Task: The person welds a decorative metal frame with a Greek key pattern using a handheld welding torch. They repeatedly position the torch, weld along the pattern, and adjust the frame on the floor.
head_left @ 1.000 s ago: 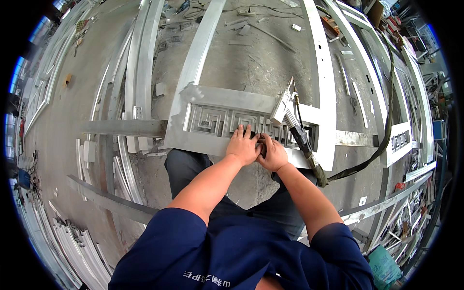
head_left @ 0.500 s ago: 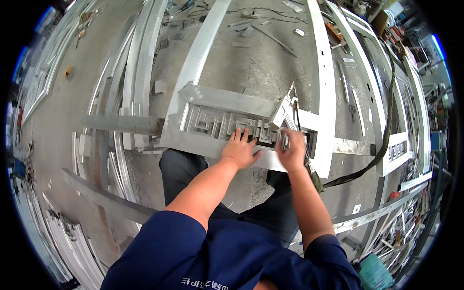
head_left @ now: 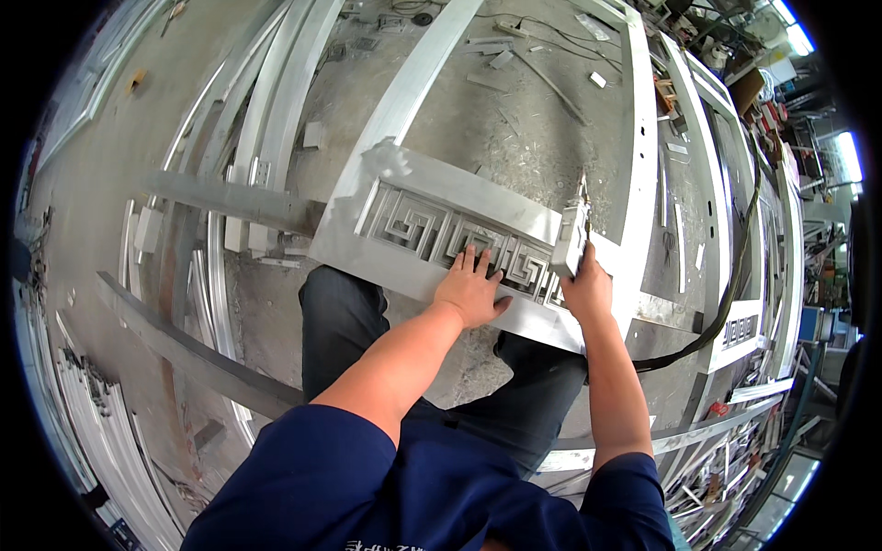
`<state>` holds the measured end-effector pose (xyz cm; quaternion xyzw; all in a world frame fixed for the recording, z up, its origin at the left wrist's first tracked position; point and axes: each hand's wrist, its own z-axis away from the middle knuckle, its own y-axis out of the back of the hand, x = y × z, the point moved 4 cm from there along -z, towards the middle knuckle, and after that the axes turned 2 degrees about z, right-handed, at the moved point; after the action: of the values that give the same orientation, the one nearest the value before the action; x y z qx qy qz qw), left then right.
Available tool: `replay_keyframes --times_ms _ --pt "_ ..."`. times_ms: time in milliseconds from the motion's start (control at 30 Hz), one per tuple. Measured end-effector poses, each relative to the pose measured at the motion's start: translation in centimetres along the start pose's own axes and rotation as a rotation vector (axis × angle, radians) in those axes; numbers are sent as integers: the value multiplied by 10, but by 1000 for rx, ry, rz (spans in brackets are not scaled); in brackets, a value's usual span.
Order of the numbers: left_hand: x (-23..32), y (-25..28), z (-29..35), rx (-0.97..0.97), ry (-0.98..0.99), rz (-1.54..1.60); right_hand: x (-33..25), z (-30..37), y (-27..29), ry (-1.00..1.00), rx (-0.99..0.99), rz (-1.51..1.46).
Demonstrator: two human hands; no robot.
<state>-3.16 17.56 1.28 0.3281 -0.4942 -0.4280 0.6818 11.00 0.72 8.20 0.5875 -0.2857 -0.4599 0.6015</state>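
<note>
Head view, sole feed to my remote station.
Item: metal frame [head_left: 473,184], pale, set in front of the wearer's dark trousers [head_left: 338,335], its end bar nearest them.
Item: fretwork panel [head_left: 404,225], square-spiral pattern, within that end; long axis left to right, slanting down rightward.
Item: left hand [head_left: 470,292], bare, palm down, fingers spread across the panel's near edge; it gripped nothing that I could see.
Item: silver boxy tool [head_left: 571,243], thin-tipped, over the panel's right end; long axis pointing away from the wearer, tip outward, crossing the panel's length.
Item: right hand [head_left: 588,289], curled around the tool's near end, clearly the nearer of the two; the palm hid the grip from me. The hands stood apart, the tool to the left one's right.
Item: dark hose [head_left: 684,356], curving off rightward.
Item: concrete floor [head_left: 524,119], littered with offcuts.
</note>
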Motion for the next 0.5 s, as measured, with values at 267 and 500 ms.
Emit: replay_keyframes --times_ms 267,500 --pt "-3 -3 3 12 -19 8 -67 67 50 404 -220 -13" --pt "-6 0 3 -13 -50 73 -93 66 26 393 -424 133"
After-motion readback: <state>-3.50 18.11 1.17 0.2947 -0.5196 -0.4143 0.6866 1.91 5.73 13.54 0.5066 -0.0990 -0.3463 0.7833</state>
